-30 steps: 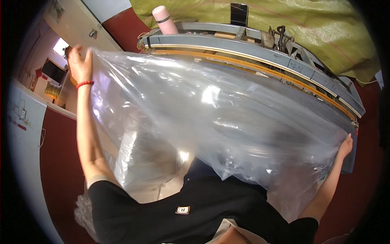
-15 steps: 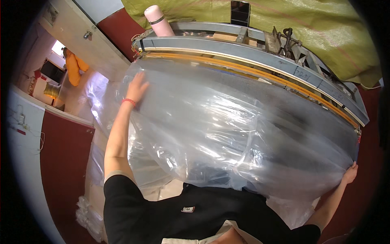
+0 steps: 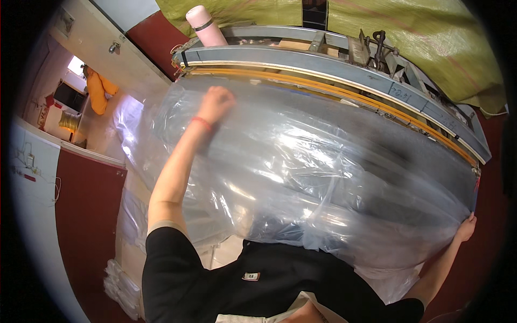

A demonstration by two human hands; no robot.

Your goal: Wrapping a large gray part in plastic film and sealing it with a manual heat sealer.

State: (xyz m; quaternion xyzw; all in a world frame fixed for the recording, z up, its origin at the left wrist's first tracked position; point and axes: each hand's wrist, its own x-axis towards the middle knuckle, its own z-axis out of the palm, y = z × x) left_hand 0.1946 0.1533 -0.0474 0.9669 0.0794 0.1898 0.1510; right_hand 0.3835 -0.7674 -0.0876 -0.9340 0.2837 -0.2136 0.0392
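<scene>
A wide sheet of clear plastic film [image 3: 318, 161] spreads in front of me, wrinkled and shiny toward my body and smoother at the far side. My left hand [image 3: 216, 105], a red band at its wrist, is over the film's far left part. Motion smears its fingers, so I cannot tell whether they press on the film or pinch it. At the far right, my right hand [image 3: 465, 229] is closed on the film's edge and pulls folds into it. Beyond the film runs a long grey metal frame [image 3: 301, 61] with an orange strip [image 3: 323, 92] along its near side.
A pink bottle [image 3: 207, 27] stands on the frame's left end, and a dark metal clamp [image 3: 378, 48] sits on its right part. Yellow-green sheeting [image 3: 404, 32] hangs behind. To the left is an open door [image 3: 116, 54]; bunched plastic [image 3: 121, 288] lies at lower left.
My left hand has moved right across the film, from spread fingers to a more bent shape. The film's left part has wrinkled and shifted. My right hand stays at the edge.
</scene>
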